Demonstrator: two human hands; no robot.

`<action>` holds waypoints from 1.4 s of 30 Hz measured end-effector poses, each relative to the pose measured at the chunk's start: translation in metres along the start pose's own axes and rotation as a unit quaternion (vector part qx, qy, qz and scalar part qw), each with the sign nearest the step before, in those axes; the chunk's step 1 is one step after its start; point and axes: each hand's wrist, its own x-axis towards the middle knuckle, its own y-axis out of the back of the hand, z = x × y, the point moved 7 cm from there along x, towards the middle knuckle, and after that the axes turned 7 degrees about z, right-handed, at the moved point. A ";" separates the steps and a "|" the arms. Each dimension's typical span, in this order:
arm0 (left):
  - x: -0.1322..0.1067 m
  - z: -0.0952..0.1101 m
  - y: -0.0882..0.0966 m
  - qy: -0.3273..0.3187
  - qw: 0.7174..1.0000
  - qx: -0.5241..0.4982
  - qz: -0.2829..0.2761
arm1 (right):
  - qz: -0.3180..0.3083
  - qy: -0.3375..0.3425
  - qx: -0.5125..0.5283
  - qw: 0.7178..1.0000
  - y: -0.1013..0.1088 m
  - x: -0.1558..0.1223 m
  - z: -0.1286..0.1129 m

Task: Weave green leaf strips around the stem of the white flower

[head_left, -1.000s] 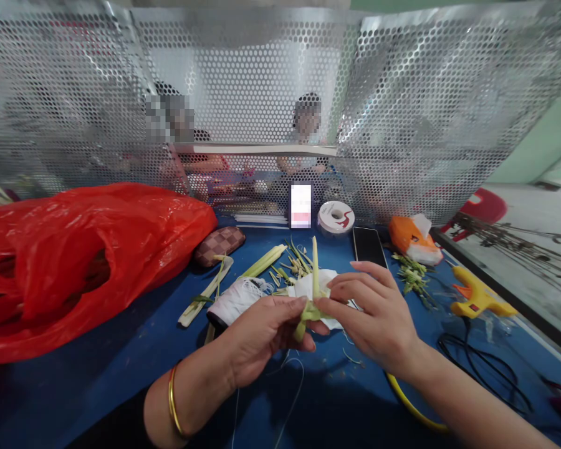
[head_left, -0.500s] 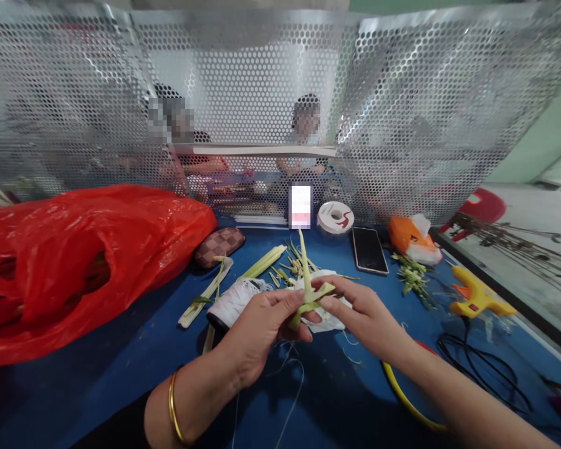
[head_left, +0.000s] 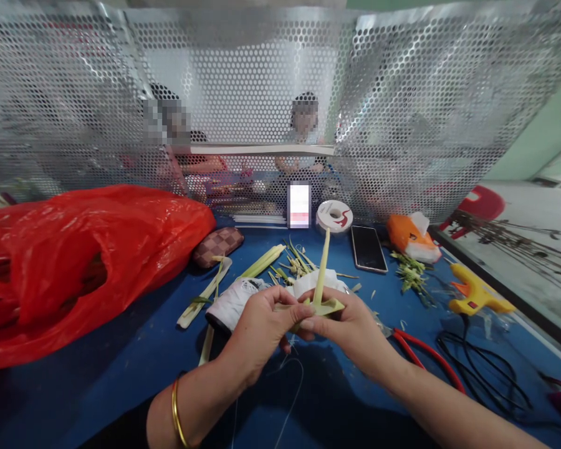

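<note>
Between my two hands is a pale green leaf strip (head_left: 322, 280), folded at its base, with a long narrow tip pointing up and away. My left hand (head_left: 272, 318) pinches the folded part between thumb and fingers. My right hand (head_left: 343, 321) grips the same fold from the other side, its thumb pressed close to the left thumb. Part of the fold is hidden behind the fingers. Just beyond my hands lie a white crumpled tissue (head_left: 308, 282) and cut green scraps (head_left: 299, 265). A white cloth item with a dark edge (head_left: 231, 305) rests beside my left hand.
A red plastic bag (head_left: 135, 218) fills the left side. Beyond are a checkered pouch (head_left: 219, 245), leaf pieces (head_left: 262, 262), a ribbon spool (head_left: 335, 217) and a phone (head_left: 369, 249). Rightward lie a tissue pack (head_left: 414, 238), a yellow glue gun (head_left: 479, 293) and red-handled pliers (head_left: 427, 355). A perforated metal screen (head_left: 252, 68) stands behind.
My hands have drawn together around the leaf strip. Its upright tip has shifted right, and my right hand has moved lower, with its forearm uncovering the red handles.
</note>
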 end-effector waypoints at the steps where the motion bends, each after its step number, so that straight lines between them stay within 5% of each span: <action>1: -0.001 0.000 0.001 -0.004 1.000 0.006 0.007 | 0.009 -0.010 0.009 1.000 0.000 0.000 0.002; 12: -0.001 0.022 0.009 -0.078 0.995 0.052 0.028 | 0.048 -0.003 0.026 0.999 0.012 0.000 0.001; 24: 0.012 0.012 0.031 -0.005 0.968 -0.212 0.133 | 0.068 0.011 0.046 0.997 0.018 0.001 0.003; 28: 0.007 0.009 0.014 -0.017 0.973 -0.224 0.048 | 0.068 0.016 0.013 0.997 0.016 0.001 0.001; 32: -0.002 -0.003 -0.007 0.003 0.997 -0.068 -0.033 | 0.039 0.035 -0.050 0.997 0.008 0.000 -0.002; 42: 0.000 0.001 -0.007 -0.024 0.998 -0.049 -0.022 | -0.032 0.082 -0.118 0.989 -0.004 -0.004 -0.002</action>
